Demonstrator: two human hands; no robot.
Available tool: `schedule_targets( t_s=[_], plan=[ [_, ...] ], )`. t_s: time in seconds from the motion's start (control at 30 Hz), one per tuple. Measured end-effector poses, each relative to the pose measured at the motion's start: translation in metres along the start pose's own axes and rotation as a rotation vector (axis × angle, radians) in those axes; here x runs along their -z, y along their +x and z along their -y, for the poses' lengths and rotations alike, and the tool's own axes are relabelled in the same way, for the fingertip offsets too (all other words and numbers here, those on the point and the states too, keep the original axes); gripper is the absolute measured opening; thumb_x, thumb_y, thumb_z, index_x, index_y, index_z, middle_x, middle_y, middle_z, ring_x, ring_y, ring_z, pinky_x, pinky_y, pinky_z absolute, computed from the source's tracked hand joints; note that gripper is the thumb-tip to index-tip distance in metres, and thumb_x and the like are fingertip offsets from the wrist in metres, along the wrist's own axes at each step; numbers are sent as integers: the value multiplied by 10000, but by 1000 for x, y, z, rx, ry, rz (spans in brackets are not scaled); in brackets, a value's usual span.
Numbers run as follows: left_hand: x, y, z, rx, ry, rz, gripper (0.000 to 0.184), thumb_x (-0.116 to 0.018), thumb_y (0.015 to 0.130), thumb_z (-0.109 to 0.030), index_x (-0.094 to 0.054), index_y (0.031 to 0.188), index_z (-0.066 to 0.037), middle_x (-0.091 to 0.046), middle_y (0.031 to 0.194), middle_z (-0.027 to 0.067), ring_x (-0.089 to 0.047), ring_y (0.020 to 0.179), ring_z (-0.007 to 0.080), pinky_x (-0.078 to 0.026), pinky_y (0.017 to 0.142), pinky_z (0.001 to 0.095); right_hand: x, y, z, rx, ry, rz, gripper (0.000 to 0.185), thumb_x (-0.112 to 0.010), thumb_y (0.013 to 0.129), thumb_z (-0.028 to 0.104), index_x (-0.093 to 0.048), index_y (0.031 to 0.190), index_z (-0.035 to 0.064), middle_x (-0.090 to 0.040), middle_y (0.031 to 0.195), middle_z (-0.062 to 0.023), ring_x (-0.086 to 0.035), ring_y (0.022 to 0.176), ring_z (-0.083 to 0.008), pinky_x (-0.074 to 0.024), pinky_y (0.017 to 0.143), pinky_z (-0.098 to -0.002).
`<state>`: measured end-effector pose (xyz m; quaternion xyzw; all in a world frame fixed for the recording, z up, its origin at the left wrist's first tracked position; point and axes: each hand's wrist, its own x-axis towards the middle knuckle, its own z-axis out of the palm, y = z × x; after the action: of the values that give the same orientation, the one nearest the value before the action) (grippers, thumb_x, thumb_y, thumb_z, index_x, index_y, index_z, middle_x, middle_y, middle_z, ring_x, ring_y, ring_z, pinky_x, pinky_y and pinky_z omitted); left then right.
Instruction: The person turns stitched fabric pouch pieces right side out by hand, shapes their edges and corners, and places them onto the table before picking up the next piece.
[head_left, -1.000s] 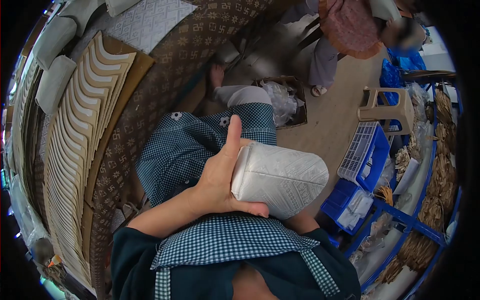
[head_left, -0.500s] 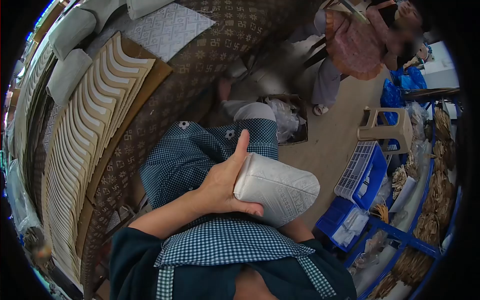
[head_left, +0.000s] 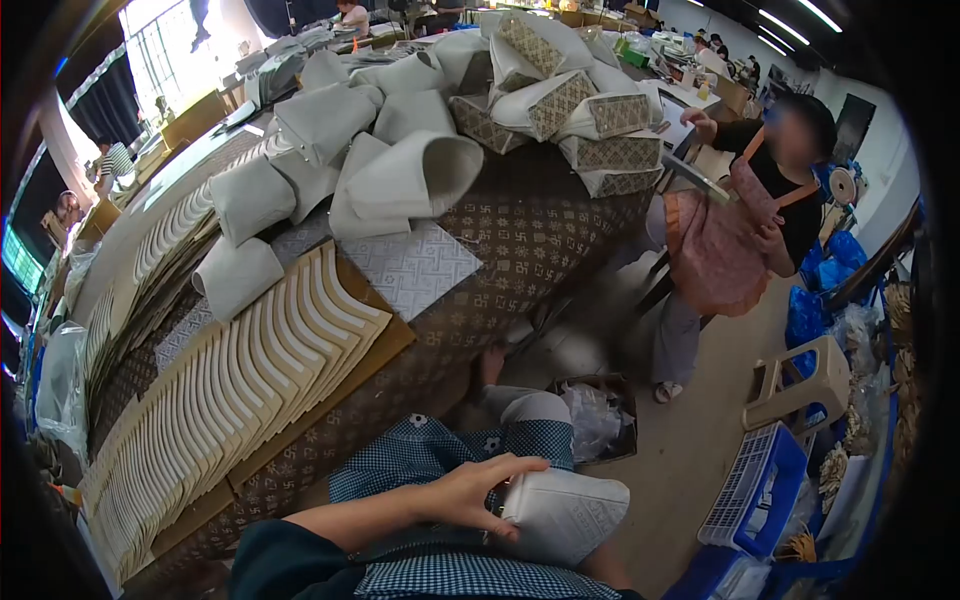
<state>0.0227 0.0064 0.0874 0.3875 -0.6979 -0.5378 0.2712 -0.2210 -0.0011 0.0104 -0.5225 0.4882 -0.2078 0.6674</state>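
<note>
While the white patterned piece (head_left: 572, 508) is held above the person's lap, slanting with its rounded end to the right, the left hand (head_left: 462, 497) arches over its near end, thumb and fingers spread wide rather than closed around it. Because that contact looks loose, the piece could probably tip or slide if whatever bears it underneath gave way; hard thumb pressure at one corner might also dent the wall or pucker its seam. The left forearm (head_left: 355, 515) comes in low from the left, back of the hand upward, fingers pointing right and thumb bent toward the body. From below, the right forearm (head_left: 612, 568) goes out of sight behind the piece, so whether the right hand grips it cannot be told. Beyond the lap shows crumpled clear plastic (head_left: 595, 418). Leftward, on the table (head_left: 545, 230) with its brown printed cloth, curved tan-and-white strips (head_left: 250, 380) overlap in rows, with a heap of white pieces (head_left: 415, 175) behind them. Rightward stand a beige stool (head_left: 800, 385) and a blue crate (head_left: 738, 492); farther off, a co-worker (head_left: 800, 185) is near the table.
</note>
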Motion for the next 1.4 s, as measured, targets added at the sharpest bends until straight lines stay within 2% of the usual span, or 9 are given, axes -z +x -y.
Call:
schedule_targets(
  t_s=[0.2,0.27,0.4,0.57,0.8,0.93,1.1,1.27,1.4],
  plan=[
    [21,15,-31,-22,290,-34,800,-843,651,-338,-446,1304,-101,-535,1258,134,-592,1093,317,-513,884,398,27,-20,15,-43,365,-18,598,-627,919,163,-339,1428,36,-445,1416,-123,-469,1275,-285,-395,1060,-405],
    [59,19,-51,-251,559,-139,790,-845,634,-358,-466,1284,-116,-574,1197,129,-628,1011,313,-535,795,380,30,12,12,71,696,-92,401,-595,934,153,-497,1297,14,-602,1177,-103,-602,1050,-233,-502,883,-374],
    [177,43,-117,-581,1233,-595,731,-817,668,-386,-504,1248,-70,-597,1152,153,-627,967,305,-524,767,380,55,27,23,166,655,-384,230,-522,976,164,-614,1061,-29,-543,697,-26,-502,592,-107,-462,555,-253],
    [333,61,-120,-136,1614,-1120,750,-767,720,-412,-469,1311,-60,-565,1224,165,-564,1070,332,-476,875,395,43,39,-5,103,642,-300,225,-532,975,174,-638,1030,-17,-560,714,-22,-512,602,-85,-463,555,-242],
    [266,80,-19,401,1360,-833,926,-726,703,-567,-391,1418,-84,-405,1423,161,-342,1340,358,-333,1021,569,2,40,-24,4,210,-104,220,-580,940,176,-678,1036,4,-649,788,-29,-562,649,-76,-469,593,-225],
    [246,88,12,464,1541,-777,800,-750,699,-367,-430,1383,-104,-394,1424,156,-313,1360,373,-331,990,621,9,43,-41,58,-96,-56,244,-603,917,173,-668,1086,9,-696,868,-63,-628,736,-100,-504,659,-245],
    [299,77,54,202,1473,-1057,456,-592,798,-88,-537,1251,-87,-522,1297,133,-464,1257,333,-466,919,440,18,41,-44,186,-277,-175,268,-663,877,201,-681,1090,39,-709,944,-121,-674,816,-181,-526,738,-292],
    [285,59,-33,-107,1090,-1305,202,-528,879,-88,-639,1043,-44,-666,947,113,-637,822,338,-506,718,389,18,42,-12,109,-157,-141,378,-691,857,186,-631,1198,33,-697,1015,-113,-664,821,-171,-526,746,-298],
    [237,45,-77,-149,441,-1172,229,-475,882,-37,-682,976,-3,-701,859,86,-639,720,131,-487,670,275,8,57,23,448,132,-208,584,-733,831,177,-497,1349,48,-646,1158,-91,-636,911,-151,-508,806,-295]
  ],
)
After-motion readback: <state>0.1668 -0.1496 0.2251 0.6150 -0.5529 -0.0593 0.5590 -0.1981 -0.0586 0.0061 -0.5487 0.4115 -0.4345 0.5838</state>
